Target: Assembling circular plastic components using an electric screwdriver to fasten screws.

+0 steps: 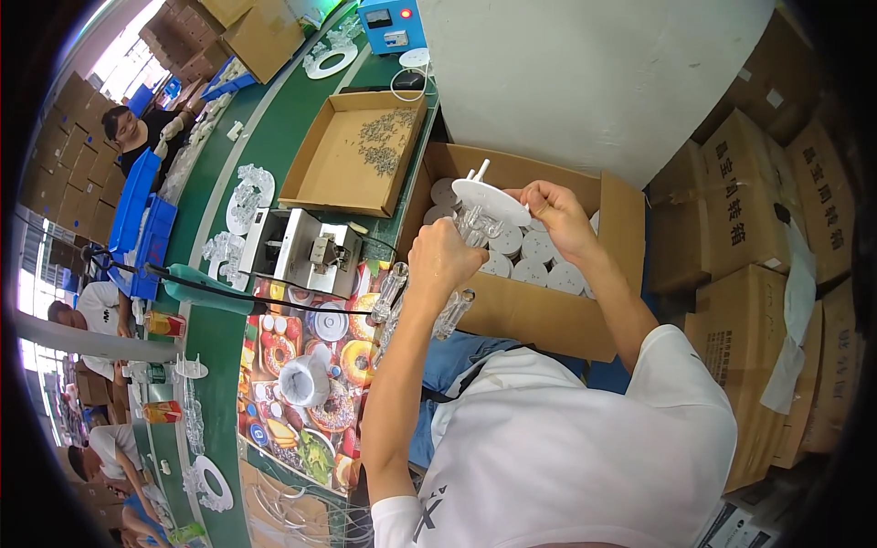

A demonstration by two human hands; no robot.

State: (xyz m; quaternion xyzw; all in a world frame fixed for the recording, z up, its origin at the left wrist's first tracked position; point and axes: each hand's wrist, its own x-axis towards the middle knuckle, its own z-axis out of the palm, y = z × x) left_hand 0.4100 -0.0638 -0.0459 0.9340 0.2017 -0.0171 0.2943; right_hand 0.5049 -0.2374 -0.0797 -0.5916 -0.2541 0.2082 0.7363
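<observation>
My left hand (440, 259) is closed round a cluster of clear plastic pieces (452, 313) whose arms stick out below and beside the fist. More clear pieces show above the fist, right under a tilted white disc (493, 201) with short white prongs on its top. At the disc's right edge, my right hand (561, 219) pinches the rim between thumb and fingers. Both hands are raised over the near side of an open cardboard box (521, 306) in which many round white discs (530, 271) lie in rows. Whether the clear pieces are joined to the disc is hidden.
Left of me, a green workbench (208, 342) carries a small metal fixture (301, 253), a shallow cardboard tray (320, 151) of small metal parts and a food-print mat (315, 438) with a white cup-like container (304, 380). Stacked cartons (740, 201) rise at right. Other people sit across the bench.
</observation>
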